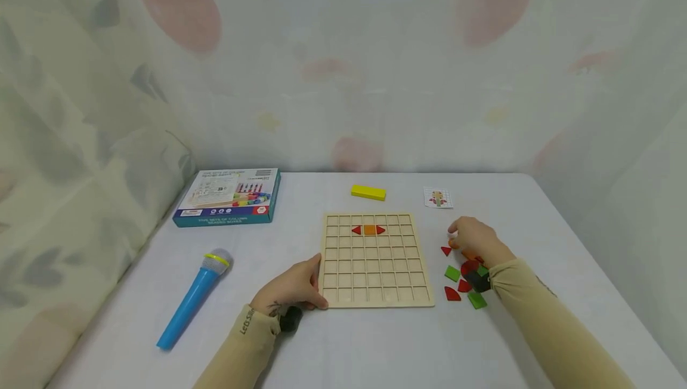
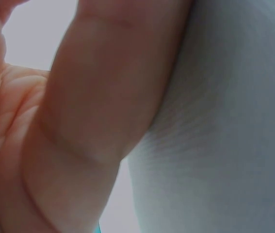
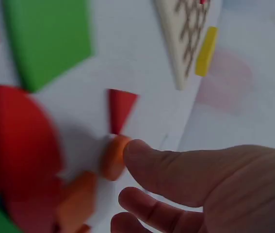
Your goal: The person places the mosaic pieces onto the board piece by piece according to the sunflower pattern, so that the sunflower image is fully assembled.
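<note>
A wooden grid board (image 1: 376, 293) lies mid-table, with a red-orange-red row of pieces (image 1: 368, 229) near its far edge. My left hand (image 1: 300, 284) rests on the table against the board's near left corner, thumb along the edge, holding nothing; the left wrist view shows only its palm (image 2: 79, 121) and the cloth. My right hand (image 1: 456, 238) hovers over a loose pile to the right of the board. Its thumb and fingers (image 3: 147, 194) pinch a small orange piece (image 3: 112, 158), which lies next to a red triangle (image 3: 120, 107).
Green squares (image 1: 452, 273) and red pieces (image 1: 452, 294) lie by my right wrist. A yellow block (image 1: 368, 192) and a pattern card (image 1: 438, 197) sit beyond the board. At the left are a teal box (image 1: 229, 196) and a blue toy microphone (image 1: 193, 299). A curtain hangs behind.
</note>
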Motion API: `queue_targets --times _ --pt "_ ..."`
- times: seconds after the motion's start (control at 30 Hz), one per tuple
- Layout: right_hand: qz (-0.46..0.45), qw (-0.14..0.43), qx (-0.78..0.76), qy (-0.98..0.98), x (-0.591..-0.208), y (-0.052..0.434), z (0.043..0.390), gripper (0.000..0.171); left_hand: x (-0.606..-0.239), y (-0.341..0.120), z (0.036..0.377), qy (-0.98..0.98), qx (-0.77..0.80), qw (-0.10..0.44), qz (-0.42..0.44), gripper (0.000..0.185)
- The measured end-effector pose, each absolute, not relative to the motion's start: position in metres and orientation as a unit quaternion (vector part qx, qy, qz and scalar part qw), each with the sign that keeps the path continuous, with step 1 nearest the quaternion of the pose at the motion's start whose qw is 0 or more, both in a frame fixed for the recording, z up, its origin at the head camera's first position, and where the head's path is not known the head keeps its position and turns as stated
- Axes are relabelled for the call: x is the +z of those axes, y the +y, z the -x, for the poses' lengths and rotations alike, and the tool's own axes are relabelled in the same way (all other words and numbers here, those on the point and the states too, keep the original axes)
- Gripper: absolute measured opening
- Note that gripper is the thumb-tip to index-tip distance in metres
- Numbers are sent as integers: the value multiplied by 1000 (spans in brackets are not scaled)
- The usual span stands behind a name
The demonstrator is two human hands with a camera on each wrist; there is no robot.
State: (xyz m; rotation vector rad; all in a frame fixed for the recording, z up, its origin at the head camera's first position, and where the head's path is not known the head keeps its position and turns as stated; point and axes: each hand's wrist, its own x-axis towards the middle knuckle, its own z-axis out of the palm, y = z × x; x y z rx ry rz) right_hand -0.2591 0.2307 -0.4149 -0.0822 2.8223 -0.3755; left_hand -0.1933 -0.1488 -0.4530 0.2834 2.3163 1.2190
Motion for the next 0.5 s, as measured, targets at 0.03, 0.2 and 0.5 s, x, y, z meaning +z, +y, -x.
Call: queue_targets --times 0.03,0.2,0.5 --pt "28 149 -126 980 -419 233 257 31 -453 -149 193 850 450 252 -104 104" --pt "26 130 -122 984 -431 239 252 27 -453 -148 193 847 457 252 -104 102" --pt "4 88 -235 968 -418 211 253 13 -453 -148 193 846 457 256 -95 106"
